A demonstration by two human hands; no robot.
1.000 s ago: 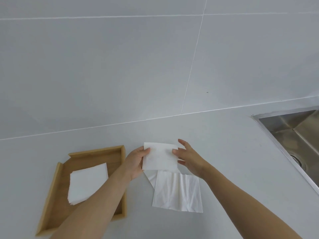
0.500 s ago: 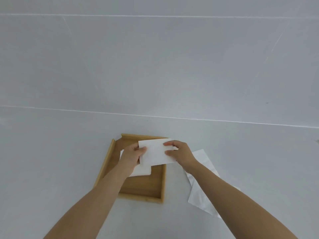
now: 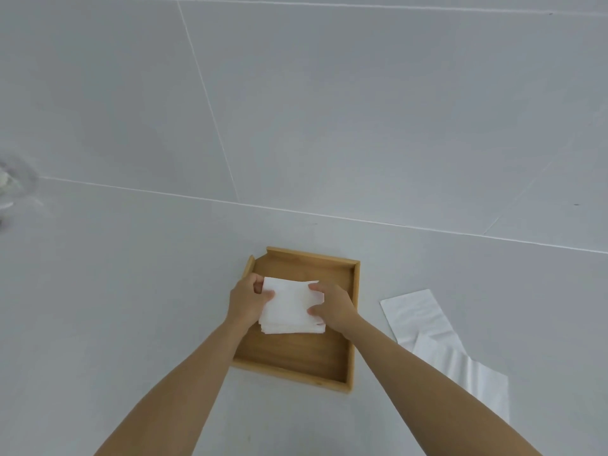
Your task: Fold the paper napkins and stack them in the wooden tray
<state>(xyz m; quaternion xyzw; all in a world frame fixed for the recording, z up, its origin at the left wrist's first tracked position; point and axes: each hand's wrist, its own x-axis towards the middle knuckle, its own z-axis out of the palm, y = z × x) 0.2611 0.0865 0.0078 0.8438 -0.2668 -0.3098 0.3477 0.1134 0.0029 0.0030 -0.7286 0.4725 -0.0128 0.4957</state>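
Note:
A shallow wooden tray point(image 3: 350, 324) lies on the white counter in front of me. Inside it sits a small stack of folded white napkins point(image 3: 289, 325). A folded white napkin point(image 3: 291, 299) rests on top of that stack, held at both sides. My left hand point(image 3: 246, 301) pinches its left edge and my right hand point(image 3: 330, 306) pinches its right edge. Both hands are over the tray's far half. Unfolded white napkins point(image 3: 441, 343) lie flat on the counter to the right of the tray, partly behind my right forearm.
A grey tiled wall rises behind the counter. A blurred clear object point(image 3: 13, 189) shows at the far left edge. Bare counter surrounds the tray on the left and at the front.
Both hands carried the folded napkin leftward from above the loose napkins, over the tray, and lowered it onto the stack. The camera view swung left, so the sink is out of sight.

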